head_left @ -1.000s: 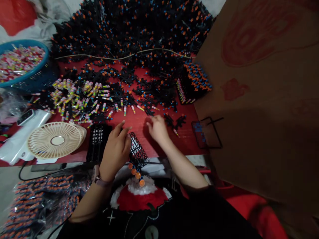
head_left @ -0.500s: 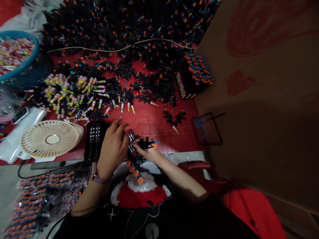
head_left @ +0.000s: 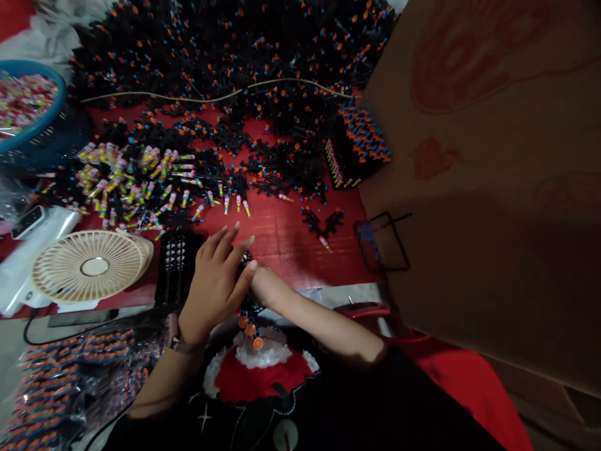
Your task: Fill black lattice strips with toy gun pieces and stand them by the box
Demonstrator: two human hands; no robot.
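left hand (head_left: 211,282), palm down, fingers stretched forward and parted, thumb out across the fingers of the other hand; underside hidden from view; right hand (head_left: 267,285), just beside, reaching in from the right with fingers behind that thumb; cannot tell whether closed on anything; black perforated tray (head_left: 247,255), between and beneath both hands, near the front edge of the red table (head_left: 282,238), mostly covered; short row of orange discs (head_left: 250,329) with small blue ends, projecting from below the hands towards the body; pink watch (head_left: 181,344) on the left wrist; second black tray (head_left: 163,275) with pale triangular shapes, just left of the left hand; cream fan (head_left: 95,267), lying face up, left of that tray; white device (head_left: 29,222) with dark screen, on clear plastic film; pink-and-yellow tubes (head_left: 117,178), many, heaped beyond the fan on and among black pieces; large pile of black pieces (head_left: 211,50) with orange and blue tips, across the back; pale cord (head_left: 162,95) across its front; blue basket (head_left: 59,131) of small wrapped items, far left; three-dimensional stack (head_left: 366,134) with orange and blue ends, against the cardboard (head_left: 469,250) marked in red; black figures (head_left: 332,223) forming a v with one pink-tipped tube, right of the hands; bagged pieces (head_left: 51,388), orange and blue, lower left.
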